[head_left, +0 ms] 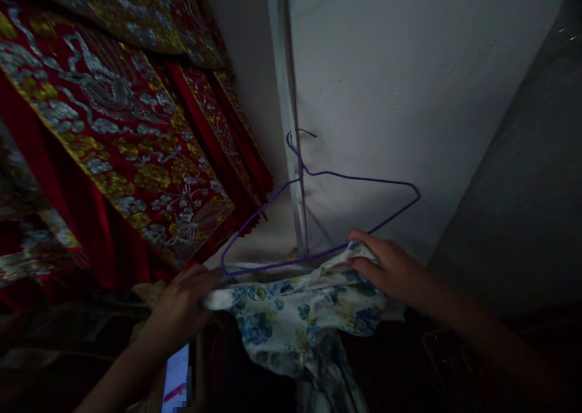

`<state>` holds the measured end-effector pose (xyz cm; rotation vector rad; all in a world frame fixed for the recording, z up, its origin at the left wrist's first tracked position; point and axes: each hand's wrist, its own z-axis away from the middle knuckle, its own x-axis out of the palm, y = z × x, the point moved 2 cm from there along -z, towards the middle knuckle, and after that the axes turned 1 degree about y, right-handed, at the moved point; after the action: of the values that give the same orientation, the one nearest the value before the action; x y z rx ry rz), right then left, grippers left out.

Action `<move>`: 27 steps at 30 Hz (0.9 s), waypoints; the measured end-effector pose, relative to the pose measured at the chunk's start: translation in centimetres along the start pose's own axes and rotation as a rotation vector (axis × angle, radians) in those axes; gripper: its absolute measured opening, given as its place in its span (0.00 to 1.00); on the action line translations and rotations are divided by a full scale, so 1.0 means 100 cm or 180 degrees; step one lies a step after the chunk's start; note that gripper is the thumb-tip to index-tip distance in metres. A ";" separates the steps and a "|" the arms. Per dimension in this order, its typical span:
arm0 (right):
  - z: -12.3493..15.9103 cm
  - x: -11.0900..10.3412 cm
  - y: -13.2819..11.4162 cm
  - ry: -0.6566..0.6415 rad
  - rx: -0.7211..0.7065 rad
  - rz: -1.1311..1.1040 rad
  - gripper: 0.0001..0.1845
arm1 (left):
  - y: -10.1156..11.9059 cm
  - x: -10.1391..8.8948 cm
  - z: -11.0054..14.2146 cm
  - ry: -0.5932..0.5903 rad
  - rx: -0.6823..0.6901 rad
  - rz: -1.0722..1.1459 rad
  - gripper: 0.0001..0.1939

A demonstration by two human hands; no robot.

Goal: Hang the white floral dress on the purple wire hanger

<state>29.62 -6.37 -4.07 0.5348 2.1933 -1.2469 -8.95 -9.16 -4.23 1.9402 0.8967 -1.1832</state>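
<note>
a pale wall (386, 91) stands before us, red embroidered cloth (145, 134) hanging beside it. our floral garment (304, 322) droops at the bottom bar of a purple hanger (354, 177), its top edge stretched because we grip both ends: our left hand (186, 298) curls around one, our right hand (384, 264), nearly closed, pinches the other.

Embroidered red cloth (136, 134) hangs beside a pale strip (282, 67) at the wall's (386, 61) left edge; a phone (175, 367) glows below.
</note>
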 end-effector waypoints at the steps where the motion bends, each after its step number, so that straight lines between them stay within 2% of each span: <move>1: -0.001 0.004 0.006 -0.0069 0.0061 -0.0012 0.04 | 0.000 -0.008 0.000 -0.0015 0.0010 0.0093 0.14; 3: -0.001 0.010 0.011 -0.0047 0.0175 -0.0050 0.10 | 0.002 -0.019 0.000 -0.0173 -0.0011 0.0317 0.17; 6: -0.001 0.011 0.008 0.0148 0.0169 -0.0086 0.13 | 0.004 -0.023 -0.003 -0.0183 0.0008 0.0448 0.19; 10: 0.003 0.007 0.000 0.0190 0.0031 -0.0172 0.14 | 0.003 -0.008 -0.011 -0.0177 -0.0004 -0.0079 0.18; 14: 0.010 -0.002 0.001 0.0215 0.0064 -0.0067 0.12 | -0.007 0.013 -0.024 -0.0325 -0.0351 -0.0155 0.21; 15: 0.011 -0.004 0.002 0.0182 0.0071 -0.0019 0.12 | -0.009 0.016 -0.029 -0.0250 -0.0419 -0.0039 0.21; 17: 0.013 -0.009 0.003 0.0134 0.0057 0.0070 0.09 | -0.010 0.016 -0.039 0.0165 -0.0449 0.0327 0.19; 19: 0.014 -0.010 0.006 0.0093 0.0008 0.0085 0.05 | -0.003 0.009 -0.048 0.0735 -0.0460 0.0898 0.16; 21: 0.013 -0.008 0.009 0.0048 -0.0030 0.0000 0.04 | 0.010 -0.001 -0.056 0.1124 -0.0510 0.1689 0.10; 24: 0.010 -0.001 0.016 0.0126 0.0006 -0.0110 0.04 | 0.033 -0.015 -0.063 0.1155 -0.0508 0.2756 0.09; 27: 0.009 0.003 0.020 0.0184 0.0017 -0.0153 0.04 | 0.039 -0.022 -0.060 0.1005 -0.0514 0.3000 0.10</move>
<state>30.79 -6.16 -5.91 0.5292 2.2637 -1.2772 -3.85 -6.71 0.68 2.0501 0.1254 -0.2515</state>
